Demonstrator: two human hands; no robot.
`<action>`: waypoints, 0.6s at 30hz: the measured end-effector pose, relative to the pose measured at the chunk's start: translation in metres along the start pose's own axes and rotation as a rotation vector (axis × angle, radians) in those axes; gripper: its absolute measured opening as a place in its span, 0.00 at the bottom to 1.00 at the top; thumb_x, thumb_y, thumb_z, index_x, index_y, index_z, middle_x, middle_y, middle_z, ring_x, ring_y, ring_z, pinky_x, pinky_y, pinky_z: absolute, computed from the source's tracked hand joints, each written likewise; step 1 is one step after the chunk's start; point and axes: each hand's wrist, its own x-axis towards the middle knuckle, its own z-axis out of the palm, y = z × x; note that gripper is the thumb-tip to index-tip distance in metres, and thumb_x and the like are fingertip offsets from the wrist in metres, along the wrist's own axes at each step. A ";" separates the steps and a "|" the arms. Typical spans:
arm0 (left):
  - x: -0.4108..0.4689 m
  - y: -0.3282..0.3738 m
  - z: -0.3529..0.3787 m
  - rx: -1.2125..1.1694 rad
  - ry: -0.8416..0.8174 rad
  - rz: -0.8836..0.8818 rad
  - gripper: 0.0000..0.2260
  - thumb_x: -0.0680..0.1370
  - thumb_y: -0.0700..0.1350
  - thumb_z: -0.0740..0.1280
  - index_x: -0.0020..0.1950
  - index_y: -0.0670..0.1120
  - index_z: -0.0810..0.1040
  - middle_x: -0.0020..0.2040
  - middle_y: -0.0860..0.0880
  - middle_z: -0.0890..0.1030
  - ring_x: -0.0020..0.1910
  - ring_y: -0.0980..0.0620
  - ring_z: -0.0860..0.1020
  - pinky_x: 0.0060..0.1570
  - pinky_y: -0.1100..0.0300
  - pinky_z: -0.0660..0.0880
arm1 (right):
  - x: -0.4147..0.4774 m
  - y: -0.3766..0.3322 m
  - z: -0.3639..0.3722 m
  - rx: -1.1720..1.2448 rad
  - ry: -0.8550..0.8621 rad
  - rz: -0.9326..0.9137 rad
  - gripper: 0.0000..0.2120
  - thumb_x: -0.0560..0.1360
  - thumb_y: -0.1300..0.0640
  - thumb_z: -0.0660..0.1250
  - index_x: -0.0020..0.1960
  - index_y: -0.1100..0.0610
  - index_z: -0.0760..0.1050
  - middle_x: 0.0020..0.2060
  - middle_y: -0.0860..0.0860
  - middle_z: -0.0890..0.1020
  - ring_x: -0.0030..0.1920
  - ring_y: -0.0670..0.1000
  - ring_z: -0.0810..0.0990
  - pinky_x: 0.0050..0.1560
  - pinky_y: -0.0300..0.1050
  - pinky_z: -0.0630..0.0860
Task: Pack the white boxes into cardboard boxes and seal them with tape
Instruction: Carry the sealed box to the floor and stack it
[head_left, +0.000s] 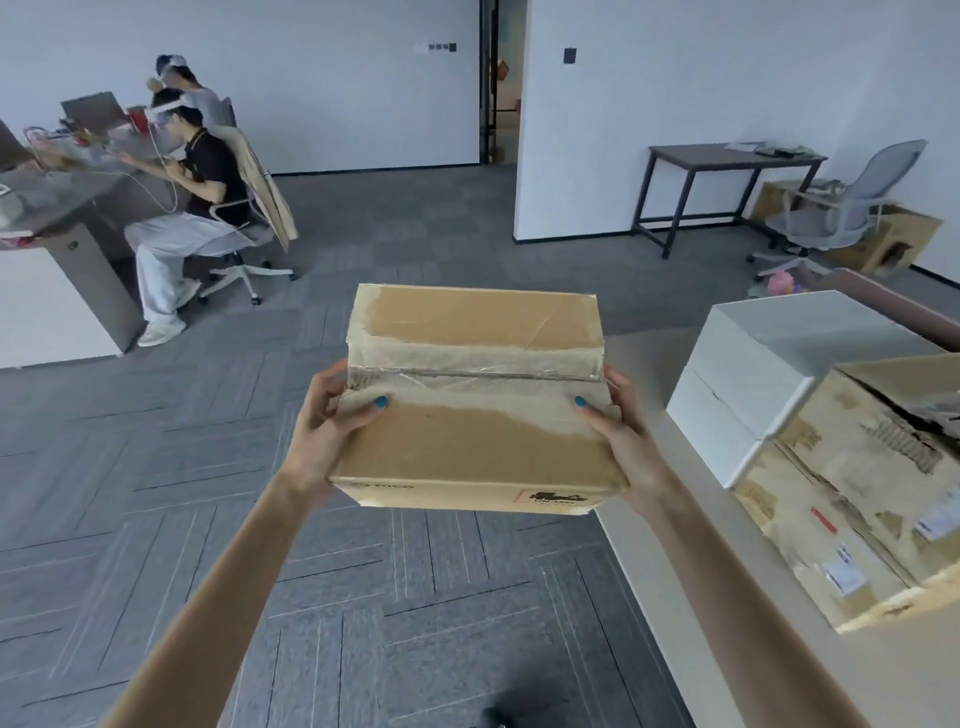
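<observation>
Cardboard box (475, 410), taped along its top seam, is held in the air above the carpet between both hands: left hand (332, 421) grips its left edge, right hand (621, 434) its right edge, thumbs pressed on top. Farther right, white boxes (769, 374) sit stacked on a table (727, 623).

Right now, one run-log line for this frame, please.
left hand: grips taped brown cardboard box | right hand: grips same box | box state: closed | stacked white boxes: on table
</observation>
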 end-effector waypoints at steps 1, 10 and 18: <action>0.023 0.000 -0.002 0.000 0.010 -0.001 0.26 0.73 0.34 0.71 0.69 0.50 0.72 0.50 0.59 0.83 0.51 0.54 0.81 0.45 0.56 0.79 | 0.025 0.003 0.005 -0.007 -0.009 -0.002 0.25 0.76 0.62 0.69 0.70 0.54 0.66 0.66 0.50 0.74 0.66 0.51 0.75 0.64 0.48 0.74; 0.220 -0.001 -0.026 -0.034 0.048 -0.021 0.28 0.69 0.39 0.75 0.66 0.53 0.74 0.54 0.55 0.82 0.51 0.53 0.81 0.43 0.56 0.79 | 0.234 0.025 0.056 -0.007 -0.049 0.018 0.25 0.77 0.67 0.65 0.72 0.57 0.63 0.68 0.53 0.72 0.67 0.52 0.74 0.62 0.45 0.76; 0.431 -0.015 -0.055 -0.019 -0.025 -0.013 0.29 0.68 0.39 0.73 0.68 0.49 0.72 0.53 0.55 0.82 0.50 0.54 0.81 0.41 0.60 0.79 | 0.410 0.057 0.108 -0.004 0.031 0.060 0.25 0.77 0.65 0.66 0.71 0.52 0.65 0.63 0.46 0.75 0.58 0.45 0.79 0.51 0.40 0.79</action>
